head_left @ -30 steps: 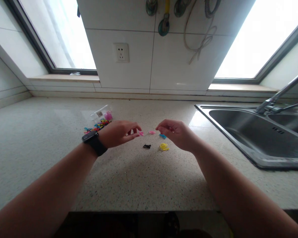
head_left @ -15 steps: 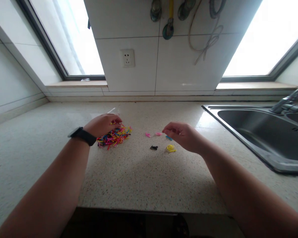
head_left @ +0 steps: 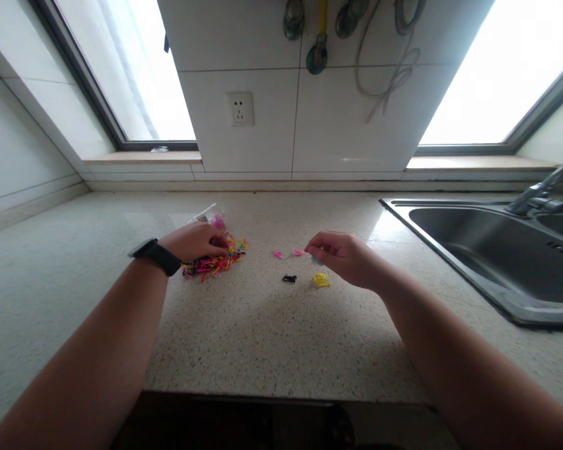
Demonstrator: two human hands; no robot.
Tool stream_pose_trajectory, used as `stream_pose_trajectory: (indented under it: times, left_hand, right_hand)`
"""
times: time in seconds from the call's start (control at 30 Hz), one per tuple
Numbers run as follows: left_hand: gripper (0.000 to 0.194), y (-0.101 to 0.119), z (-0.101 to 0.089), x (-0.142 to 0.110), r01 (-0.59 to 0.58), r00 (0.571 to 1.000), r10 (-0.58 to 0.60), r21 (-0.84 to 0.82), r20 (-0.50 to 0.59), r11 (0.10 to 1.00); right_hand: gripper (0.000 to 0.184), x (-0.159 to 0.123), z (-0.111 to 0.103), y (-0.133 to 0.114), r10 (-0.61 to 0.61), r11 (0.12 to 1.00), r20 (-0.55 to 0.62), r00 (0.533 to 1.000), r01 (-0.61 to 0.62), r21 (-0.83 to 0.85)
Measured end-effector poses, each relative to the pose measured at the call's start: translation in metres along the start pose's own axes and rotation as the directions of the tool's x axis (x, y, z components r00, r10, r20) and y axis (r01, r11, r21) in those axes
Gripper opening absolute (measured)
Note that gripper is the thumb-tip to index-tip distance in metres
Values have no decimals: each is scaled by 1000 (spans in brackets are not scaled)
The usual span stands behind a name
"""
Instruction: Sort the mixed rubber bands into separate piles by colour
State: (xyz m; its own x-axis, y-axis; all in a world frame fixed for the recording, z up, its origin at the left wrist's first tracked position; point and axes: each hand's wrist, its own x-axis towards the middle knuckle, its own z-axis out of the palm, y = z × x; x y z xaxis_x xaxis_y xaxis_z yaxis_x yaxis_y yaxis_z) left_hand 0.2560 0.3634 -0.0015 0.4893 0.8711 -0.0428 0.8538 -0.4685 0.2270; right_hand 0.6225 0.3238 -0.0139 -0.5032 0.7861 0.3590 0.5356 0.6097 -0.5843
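My left hand (head_left: 194, 241), with a black watch on its wrist, rests on a heap of small coloured rubber bands (head_left: 218, 259); its fingers are curled into the pile. A clear plastic bag (head_left: 206, 214) with a pink piece lies just behind the heap. My right hand (head_left: 342, 253) hovers with fingers pinched together over a small blue band, mostly hidden under it. Near it on the counter lie two pink bands (head_left: 288, 254), a black band (head_left: 289, 279) and a yellow band (head_left: 321, 280).
The speckled stone countertop (head_left: 263, 337) runs to a front edge near me. A steel sink (head_left: 497, 250) with a tap (head_left: 544, 185) is set in at the right. A wall socket (head_left: 240, 108) and hanging tools and a cord sit on the tiled wall between two windows.
My left hand went from the sorted bands in the middle left to the coloured heap and has settled onto it. My right hand has barely moved.
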Motion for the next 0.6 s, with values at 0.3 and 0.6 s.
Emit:
stream_pose_trajectory:
  times: [0.3,0.6]
  left_hand:
    - [27,2,2,2,22,999,-22,30,29,999]
    - [26,9,1,0,12,998,-8,68,-55,998]
  right_hand:
    - [26,0,0,3,-9,1000,23,1000,9,7]
    - [26,0,0,1,-13,1000,32,999,14,-27]
